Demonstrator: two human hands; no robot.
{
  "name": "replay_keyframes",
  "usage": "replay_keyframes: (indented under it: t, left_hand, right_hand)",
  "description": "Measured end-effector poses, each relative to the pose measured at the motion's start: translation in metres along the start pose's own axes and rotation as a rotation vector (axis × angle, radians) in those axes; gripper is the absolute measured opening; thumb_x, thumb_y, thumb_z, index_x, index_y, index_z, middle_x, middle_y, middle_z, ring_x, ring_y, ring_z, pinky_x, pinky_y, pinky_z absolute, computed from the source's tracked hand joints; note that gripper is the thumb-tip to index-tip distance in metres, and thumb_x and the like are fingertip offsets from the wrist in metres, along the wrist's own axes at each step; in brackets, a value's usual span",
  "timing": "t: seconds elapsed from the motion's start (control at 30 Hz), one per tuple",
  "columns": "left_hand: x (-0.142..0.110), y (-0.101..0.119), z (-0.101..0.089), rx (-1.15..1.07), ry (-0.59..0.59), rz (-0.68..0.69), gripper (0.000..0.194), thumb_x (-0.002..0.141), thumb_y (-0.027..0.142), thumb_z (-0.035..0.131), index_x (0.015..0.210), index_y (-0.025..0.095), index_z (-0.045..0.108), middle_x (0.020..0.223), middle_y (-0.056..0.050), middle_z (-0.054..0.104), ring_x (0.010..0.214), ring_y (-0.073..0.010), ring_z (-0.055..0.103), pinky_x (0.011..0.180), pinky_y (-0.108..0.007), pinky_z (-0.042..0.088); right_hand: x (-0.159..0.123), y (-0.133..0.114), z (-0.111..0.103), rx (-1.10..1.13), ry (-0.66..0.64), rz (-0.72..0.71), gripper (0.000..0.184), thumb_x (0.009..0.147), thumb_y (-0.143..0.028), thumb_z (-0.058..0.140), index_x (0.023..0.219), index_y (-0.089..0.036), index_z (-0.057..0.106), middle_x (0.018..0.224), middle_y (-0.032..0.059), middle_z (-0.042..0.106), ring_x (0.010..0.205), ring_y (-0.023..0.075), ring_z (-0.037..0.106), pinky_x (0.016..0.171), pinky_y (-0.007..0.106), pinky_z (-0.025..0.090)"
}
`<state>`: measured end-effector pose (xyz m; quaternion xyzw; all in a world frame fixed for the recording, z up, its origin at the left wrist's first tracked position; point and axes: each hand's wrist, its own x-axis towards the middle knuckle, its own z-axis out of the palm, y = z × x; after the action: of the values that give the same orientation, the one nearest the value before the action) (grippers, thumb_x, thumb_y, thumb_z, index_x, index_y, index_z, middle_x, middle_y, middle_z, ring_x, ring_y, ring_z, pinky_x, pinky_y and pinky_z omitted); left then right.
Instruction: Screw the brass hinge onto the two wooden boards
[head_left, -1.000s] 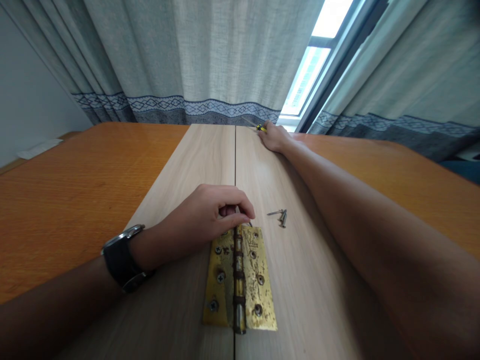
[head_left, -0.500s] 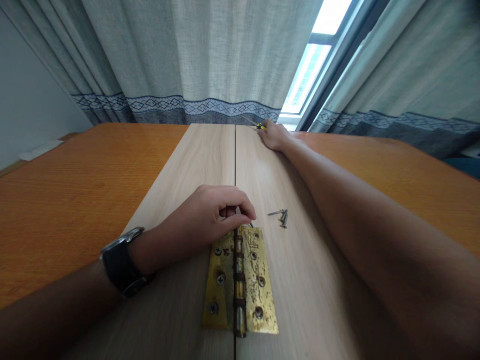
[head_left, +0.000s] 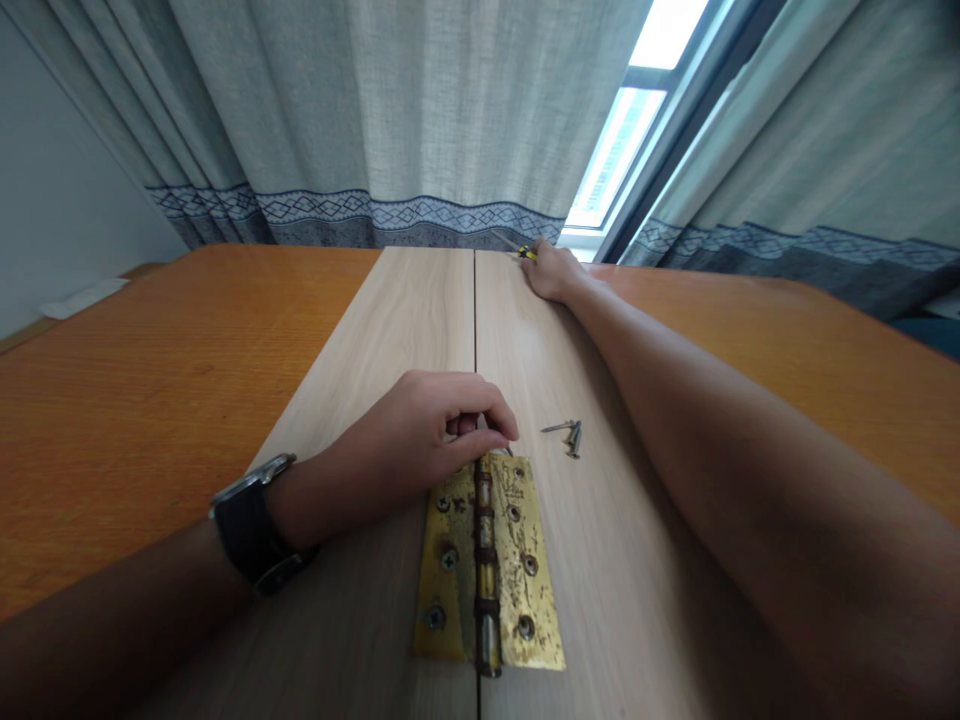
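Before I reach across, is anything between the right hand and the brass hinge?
Partly, yes. The left hand sits over the far end of the brass hinge, and loose screws lie on the wooden board just beyond the hinge, close to the line from the right hand down to it.

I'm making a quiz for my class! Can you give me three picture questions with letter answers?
1. Where are the loose screws? A on the orange table, B on the pale wooden board, C in the left hand
2. What colour is the screwdriver handle? A red, B blue, C yellow and black
3. How does the brass hinge lie? A opened flat across the seam, B folded shut, C standing on end

Answers:
1 B: they lie on the board, right of the hinge.
2 C: yellow and black show at the right hand.
3 A: each leaf lies flat on its own board.
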<state>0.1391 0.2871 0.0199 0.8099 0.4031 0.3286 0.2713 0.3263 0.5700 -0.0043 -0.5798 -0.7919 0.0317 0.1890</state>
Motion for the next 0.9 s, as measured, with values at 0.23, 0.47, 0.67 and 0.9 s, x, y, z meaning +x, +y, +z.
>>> replay_keyframes:
  t: [0.23,0.47,0.67,0.9]
  left_hand:
    - [-0.0001,-0.0011,0.0003,-0.008,0.001,0.009,0.012,0.085,0.008,0.064,0.080,0.016,0.071,0.080,0.000,0.070,0.068,-0.0096,0.059,0.064,-0.021,0.044]
    - [-0.0004,-0.0012,-0.0004,-0.015,-0.003,0.007,0.011,0.085,0.008,0.065,0.081,0.016,0.071,0.078,0.001,0.069,0.067,-0.0090,0.058,0.063,-0.020,0.044]
    - [-0.0001,-0.0018,-0.0005,-0.035,0.000,-0.008,0.011,0.084,0.008,0.064,0.081,0.016,0.071,0.077,0.000,0.069,0.066,-0.0093,0.058,0.062,-0.020,0.044]
    - [-0.0011,-0.0029,0.0017,-0.041,0.016,-0.002,0.011,0.083,0.006,0.065,0.079,0.015,0.071,0.076,0.001,0.068,0.066,-0.0091,0.058,0.062,-0.020,0.044]
  right_hand:
    - [-0.0017,-0.0051,-0.0001,-0.075,0.035,0.067,0.041,0.097,-0.036,0.044,0.130,-0.011,0.051,0.129,0.0228,0.062,0.124,0.0392,0.054,0.106,0.057,0.038]
    - [-0.0053,-0.0049,-0.0024,-0.080,0.031,0.070,0.043,0.097,-0.038,0.043,0.129,-0.011,0.051,0.130,0.0251,0.061,0.123,0.0401,0.054,0.101,0.055,0.042]
    - [-0.0068,-0.0050,-0.0025,-0.086,0.038,0.076,0.043,0.097,-0.038,0.044,0.130,-0.012,0.052,0.128,0.0236,0.061,0.120,0.0385,0.055,0.100,0.053,0.043]
    - [-0.0080,-0.0068,-0.0030,-0.089,0.039,0.090,0.044,0.097,-0.038,0.044,0.130,-0.011,0.053,0.128,0.0236,0.062,0.120,0.0381,0.055,0.100,0.053,0.044]
